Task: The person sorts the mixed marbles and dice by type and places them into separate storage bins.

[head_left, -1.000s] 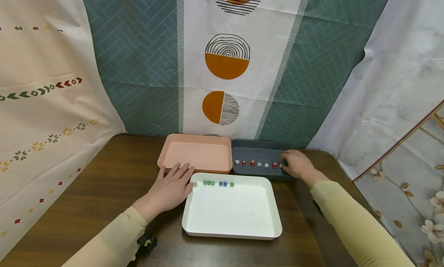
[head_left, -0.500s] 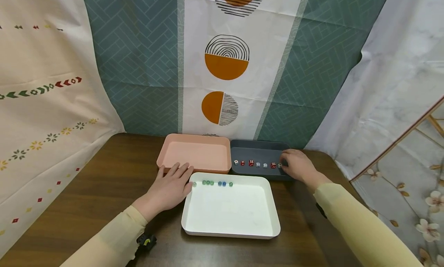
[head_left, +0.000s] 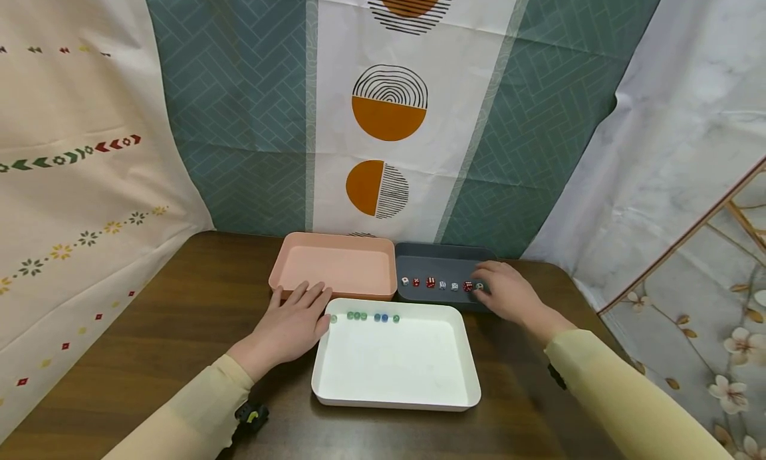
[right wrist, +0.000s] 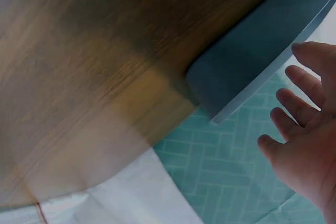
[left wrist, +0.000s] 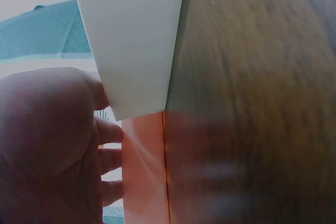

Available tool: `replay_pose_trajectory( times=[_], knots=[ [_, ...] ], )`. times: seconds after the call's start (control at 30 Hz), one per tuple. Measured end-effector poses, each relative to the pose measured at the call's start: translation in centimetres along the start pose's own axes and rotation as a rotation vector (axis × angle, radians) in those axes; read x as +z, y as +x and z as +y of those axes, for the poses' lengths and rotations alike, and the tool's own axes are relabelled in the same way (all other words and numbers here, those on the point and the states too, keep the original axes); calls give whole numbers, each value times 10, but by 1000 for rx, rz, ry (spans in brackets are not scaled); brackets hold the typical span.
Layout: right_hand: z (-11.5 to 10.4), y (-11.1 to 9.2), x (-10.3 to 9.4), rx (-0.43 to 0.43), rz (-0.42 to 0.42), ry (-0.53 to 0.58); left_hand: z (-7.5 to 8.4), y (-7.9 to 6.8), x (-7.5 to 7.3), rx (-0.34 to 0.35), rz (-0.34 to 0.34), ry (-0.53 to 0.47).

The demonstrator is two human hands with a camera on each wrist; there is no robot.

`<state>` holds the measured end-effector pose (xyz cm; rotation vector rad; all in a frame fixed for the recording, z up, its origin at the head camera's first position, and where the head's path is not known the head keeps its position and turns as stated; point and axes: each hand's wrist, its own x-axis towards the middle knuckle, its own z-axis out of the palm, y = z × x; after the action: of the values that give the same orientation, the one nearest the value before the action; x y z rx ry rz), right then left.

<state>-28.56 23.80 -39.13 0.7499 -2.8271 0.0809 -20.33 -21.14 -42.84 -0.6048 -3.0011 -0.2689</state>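
My left hand lies palm down with its fingers spread. Its fingertips rest at the near rim of the pink tray, and its thumb is at the left corner of the white tray. Over the right part of the dark grey tray hovers my right hand, fingers loosely bent and apart. In the right wrist view nothing shows between its fingers. A row of red dice and white dice lies in the dark tray; the rightmost die is beside my right thumb.
Several green beads and two blue beads line the far side of the white tray. All three trays stand close together on a brown wooden table. Patterned cloths hang behind and at both sides.
My right hand has drawn slightly back from the rightmost die, which now shows more fully. The left hand stays in place. The whole view has shifted a little.
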Motion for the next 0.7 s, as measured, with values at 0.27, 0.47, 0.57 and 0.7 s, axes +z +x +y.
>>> replay_pose_trajectory(
  times=[0.27,0.47,0.57,0.7],
  knots=[
    [-26,-4,1,-45,20,52,-1,0,1,-4,3,5],
    [-40,-7,1,-83,24,91,-1,1,1,5,4,12],
    [-47,-9,2,-89,26,108,-1,1,1,7,2,13],
    [-56,-11,3,-101,5,103,-1,2,2,4,-1,14]
  ],
)
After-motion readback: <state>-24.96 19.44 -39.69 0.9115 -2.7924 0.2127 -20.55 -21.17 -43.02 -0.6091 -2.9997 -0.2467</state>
